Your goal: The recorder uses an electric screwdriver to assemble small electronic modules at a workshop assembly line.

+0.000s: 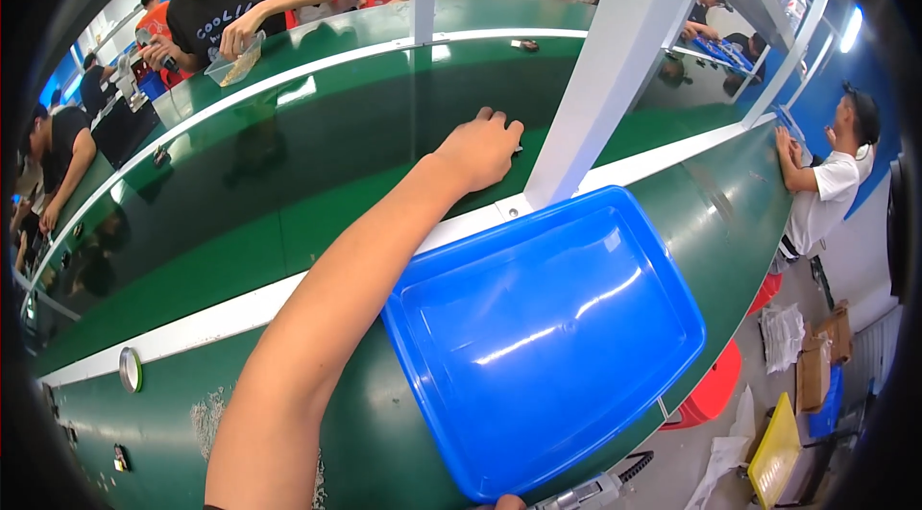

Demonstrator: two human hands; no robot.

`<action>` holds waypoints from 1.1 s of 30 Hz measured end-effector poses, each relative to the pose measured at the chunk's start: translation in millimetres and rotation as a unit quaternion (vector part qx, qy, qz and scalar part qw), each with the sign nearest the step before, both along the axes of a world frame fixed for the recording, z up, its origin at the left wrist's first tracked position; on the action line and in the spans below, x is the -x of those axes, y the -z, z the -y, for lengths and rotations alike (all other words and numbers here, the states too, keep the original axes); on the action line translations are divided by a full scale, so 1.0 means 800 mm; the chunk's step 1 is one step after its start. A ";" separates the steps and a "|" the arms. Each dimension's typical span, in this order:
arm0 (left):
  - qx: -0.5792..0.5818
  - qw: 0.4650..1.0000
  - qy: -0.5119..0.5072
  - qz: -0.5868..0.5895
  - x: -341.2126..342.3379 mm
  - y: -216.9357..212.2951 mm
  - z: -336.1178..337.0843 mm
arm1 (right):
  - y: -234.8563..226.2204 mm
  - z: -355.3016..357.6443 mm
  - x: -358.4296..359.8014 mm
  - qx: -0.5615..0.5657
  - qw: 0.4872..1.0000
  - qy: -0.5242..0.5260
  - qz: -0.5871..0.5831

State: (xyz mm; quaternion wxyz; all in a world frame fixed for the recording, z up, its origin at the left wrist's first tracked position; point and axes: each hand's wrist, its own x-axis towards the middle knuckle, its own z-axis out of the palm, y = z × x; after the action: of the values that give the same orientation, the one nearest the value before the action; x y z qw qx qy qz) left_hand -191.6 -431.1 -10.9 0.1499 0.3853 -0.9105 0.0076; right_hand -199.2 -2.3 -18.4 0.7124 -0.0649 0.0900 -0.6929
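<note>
- One rounded tip of the right hand [510, 502] showed at the bottom edge, against the near rim of the blue tray [480, 299]; the rest was out of frame, so I could not tell its grip.
- The tray lay flat on the green bench [365, 414], just short of the white rail [173, 338]. Left of it were loose pale bits [206, 419], a small dark-and-yellow piece [120, 457] and a round ring [131, 370].
- Beyond the rail, the left hand [480, 150] was stretched over the green belt [288, 231], back up, fingers bent and narrow. A small pale thing [520, 148] showed at its fingertips — held or merely touched, I could not tell.
- The step in hand looked like a reach to the belt. In my judgement, the next move called for a settled fingertip grip, then a low path clear of the white post [615, 68] — with the tray kept steady.
- Farther off, a worker in a black shirt [230, 1] had one hand at a clear tub [235, 63] across the belt.
</note>
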 end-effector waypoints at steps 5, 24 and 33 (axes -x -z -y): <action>0.009 1.000 0.013 -0.025 -0.028 -0.003 -0.016 | 0.003 -0.002 -0.004 -0.008 0.999 0.019 -0.033; -0.039 0.986 0.150 -0.054 -0.227 -0.022 -0.500 | 0.005 -0.064 -0.010 0.016 0.992 0.032 -0.124; -0.115 0.972 0.112 -0.170 -0.221 -0.021 -0.509 | 0.009 -0.084 -0.034 -0.003 0.990 0.023 -0.143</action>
State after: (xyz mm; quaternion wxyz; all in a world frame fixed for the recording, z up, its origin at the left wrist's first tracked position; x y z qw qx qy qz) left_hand -14.7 -23.9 6.1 0.2574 0.2913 -0.9036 -0.1798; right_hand -172.0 64.8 -25.4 0.6762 -0.1589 0.1941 -0.6927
